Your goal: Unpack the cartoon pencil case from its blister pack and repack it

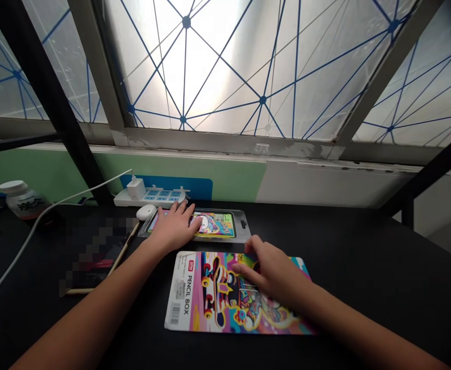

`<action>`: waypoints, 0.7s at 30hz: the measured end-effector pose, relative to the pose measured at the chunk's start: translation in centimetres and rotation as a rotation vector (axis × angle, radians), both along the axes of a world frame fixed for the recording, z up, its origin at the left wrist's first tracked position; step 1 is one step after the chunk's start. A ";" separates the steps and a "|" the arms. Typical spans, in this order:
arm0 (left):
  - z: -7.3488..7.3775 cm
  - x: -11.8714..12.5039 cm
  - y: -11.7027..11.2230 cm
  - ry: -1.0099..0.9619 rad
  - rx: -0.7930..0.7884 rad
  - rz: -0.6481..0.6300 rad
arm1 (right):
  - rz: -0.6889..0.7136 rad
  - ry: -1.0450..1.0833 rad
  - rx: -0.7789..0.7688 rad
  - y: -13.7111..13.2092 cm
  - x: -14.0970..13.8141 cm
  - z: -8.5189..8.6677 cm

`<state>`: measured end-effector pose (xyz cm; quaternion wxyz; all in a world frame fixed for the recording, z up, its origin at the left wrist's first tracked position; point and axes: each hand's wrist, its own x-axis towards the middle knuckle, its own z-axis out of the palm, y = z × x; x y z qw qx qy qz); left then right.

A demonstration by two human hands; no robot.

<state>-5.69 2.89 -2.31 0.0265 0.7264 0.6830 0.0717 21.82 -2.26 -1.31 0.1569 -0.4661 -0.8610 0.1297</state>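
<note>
My left hand lies on a clear plastic blister pack, its fingers spread over the pack's left half. Under the plastic sits a colourful printed item with a black border. My right hand rests on a large cartoon-printed card labelled PENCIL BOX, nearer to me on the black table. A skateboard picture covers the card, with a barcode at its left edge. My right hand hides part of the picture, and neither hand visibly grips anything.
A white power strip with a plugged-in charger stands behind the pack, and a white cable runs left. Nearby are a white earbud case, a white-capped bottle, thin wooden sticks, and a pixelated patch.
</note>
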 end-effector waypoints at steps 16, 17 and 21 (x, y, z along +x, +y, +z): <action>1.0 1.1 -1.5 -0.025 -0.075 -0.128 | -0.204 0.018 -0.026 8.8 7.5 0.0; 0.9 1.3 -1.6 -0.021 -0.072 -0.133 | -0.185 0.025 -0.022 8.3 6.8 0.0; 0.7 2.2 -2.1 0.006 -0.059 -0.137 | -0.152 0.043 -0.050 7.4 5.4 -0.2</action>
